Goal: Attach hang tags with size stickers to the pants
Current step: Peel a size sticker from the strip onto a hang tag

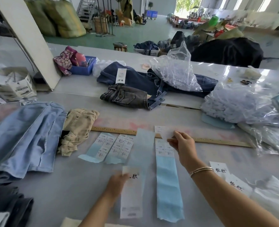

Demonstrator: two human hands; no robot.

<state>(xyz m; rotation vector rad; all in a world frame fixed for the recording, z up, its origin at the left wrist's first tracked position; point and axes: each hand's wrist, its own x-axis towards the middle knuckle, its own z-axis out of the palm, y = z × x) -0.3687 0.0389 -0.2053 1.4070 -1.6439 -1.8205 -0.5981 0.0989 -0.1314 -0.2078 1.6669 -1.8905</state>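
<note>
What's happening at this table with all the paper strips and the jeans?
A person is preparing hang tags for pants. The left hand holds a long white hang tag against the table, while the right hand pinches a small white sticker just above a blue-backed sticker sheet. More sticker sheets lie by a wooden ruler. Light blue jeans wait on the left.

Both forearms are bare, with no sleeves in sight. The right hand (183,147) has thin gold-toned bangles (201,170) stacked at its wrist. The left hand (117,181) shows as blurred and wears nothing visible.
</note>
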